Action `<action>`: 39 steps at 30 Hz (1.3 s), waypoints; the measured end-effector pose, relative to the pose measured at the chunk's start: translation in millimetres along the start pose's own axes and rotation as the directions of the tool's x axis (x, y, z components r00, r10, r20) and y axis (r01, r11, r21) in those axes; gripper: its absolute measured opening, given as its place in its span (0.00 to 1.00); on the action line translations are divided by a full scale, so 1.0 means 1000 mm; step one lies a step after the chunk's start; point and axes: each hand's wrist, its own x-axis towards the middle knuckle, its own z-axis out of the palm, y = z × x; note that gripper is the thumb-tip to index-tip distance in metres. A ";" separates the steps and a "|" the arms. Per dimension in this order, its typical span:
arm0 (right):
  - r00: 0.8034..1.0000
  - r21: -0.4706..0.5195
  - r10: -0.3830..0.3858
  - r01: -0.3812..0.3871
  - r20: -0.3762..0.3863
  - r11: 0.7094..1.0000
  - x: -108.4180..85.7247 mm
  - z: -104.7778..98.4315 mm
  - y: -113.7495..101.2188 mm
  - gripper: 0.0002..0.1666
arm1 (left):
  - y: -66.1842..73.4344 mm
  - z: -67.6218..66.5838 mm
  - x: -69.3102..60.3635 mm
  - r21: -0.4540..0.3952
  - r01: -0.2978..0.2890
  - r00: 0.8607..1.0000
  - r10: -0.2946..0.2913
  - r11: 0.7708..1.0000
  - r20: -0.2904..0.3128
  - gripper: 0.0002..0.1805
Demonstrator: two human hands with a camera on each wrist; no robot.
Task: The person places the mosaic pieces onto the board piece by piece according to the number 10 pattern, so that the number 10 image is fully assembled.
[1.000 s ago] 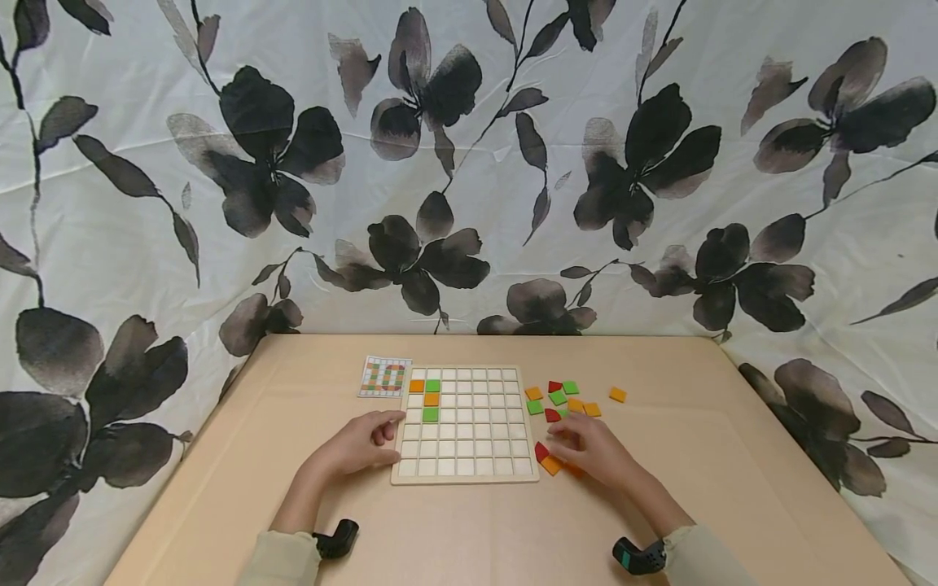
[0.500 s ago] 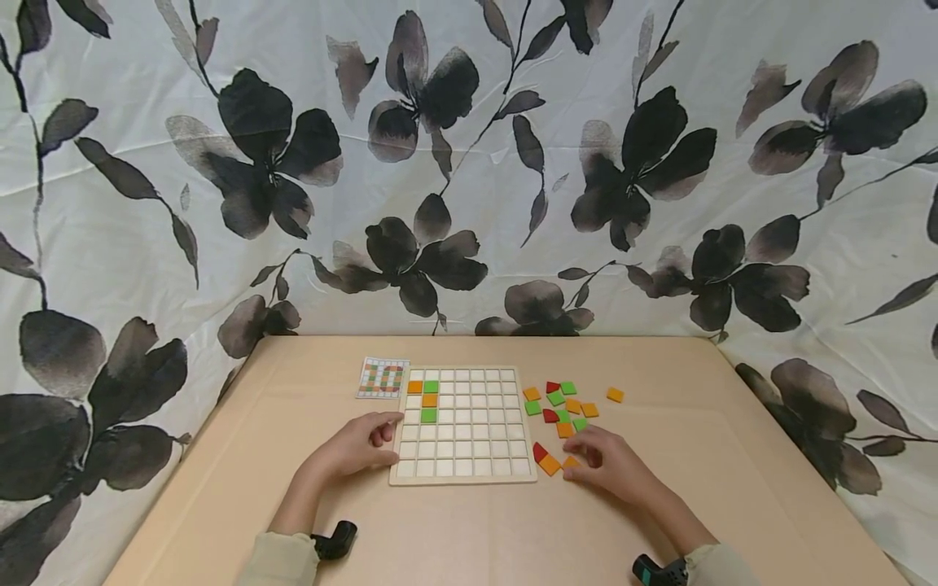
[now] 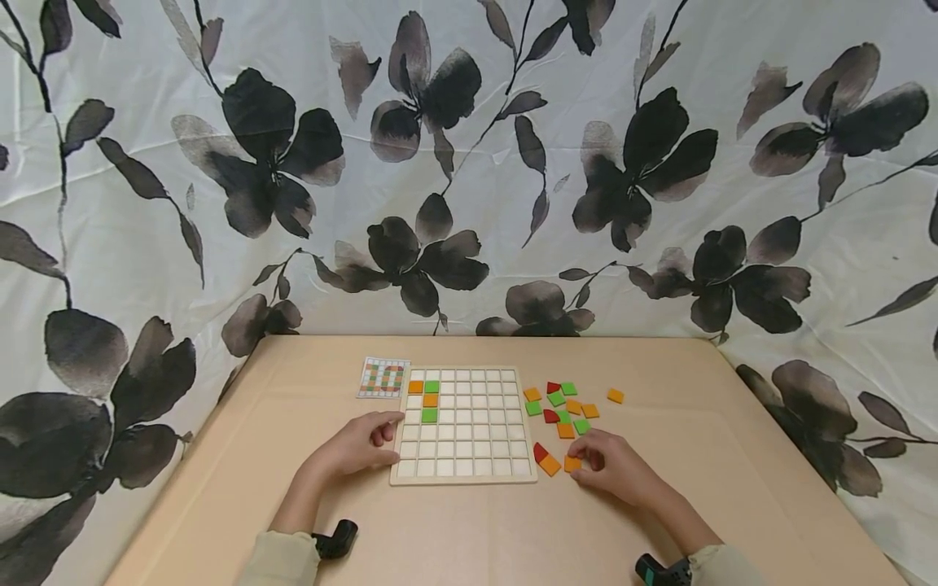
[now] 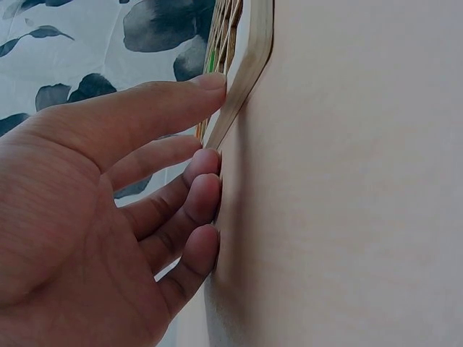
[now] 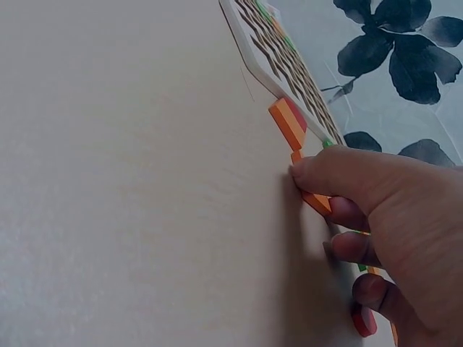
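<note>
A pale wooden grid board (image 3: 463,480) lies on the table, with two orange and two green tiles in its upper left cells. My left hand (image 3: 359,443) rests at the board's left edge, its thumb and forefinger touching the rim; in the left wrist view the other fingers of that hand (image 4: 108,195) are loosely bent. Right of the board, my right hand (image 3: 611,468) pinches an orange tile (image 3: 572,463) at the tabletop. The right wrist view shows the thumb of this hand (image 5: 383,210) against the orange tile (image 5: 317,202), its far side partly hidden.
A small card with a coloured grid pattern (image 3: 384,378) lies beside the board's upper left corner. Several loose orange, green and red tiles lie right of the board, among them a lone orange one (image 3: 615,395). A floral cloth hangs behind the table.
My right hand has moved right and slightly down, uncovering orange and green tiles. The orange tile at its fingertips shows more than half a second ago. My left hand has stayed at the board's edge.
</note>
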 end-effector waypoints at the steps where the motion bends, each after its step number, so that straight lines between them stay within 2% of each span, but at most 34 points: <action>1: 1.000 -0.003 -0.007 0.007 0.000 1.000 0.001 0.000 0.000 0.13 | 0.000 0.000 0.000 -0.001 0.002 1.000 -0.002 1.000 -0.001 0.36; 19: 0.999 0.027 -0.048 0.048 0.004 0.998 0.016 -0.001 -0.007 0.12 | 0.001 0.000 0.001 0.003 -0.016 1.000 0.016 1.000 -0.007 0.35; 29: 0.998 0.046 -0.057 0.056 0.010 0.997 0.034 0.005 -0.022 0.13 | 0.002 0.001 0.003 0.002 0.009 1.000 -0.009 1.000 -0.014 0.36; 39: 0.998 0.064 -0.050 0.047 0.043 0.997 0.054 0.014 -0.038 0.14 | 0.005 0.002 0.005 0.008 0.000 1.000 0.000 1.000 -0.021 0.34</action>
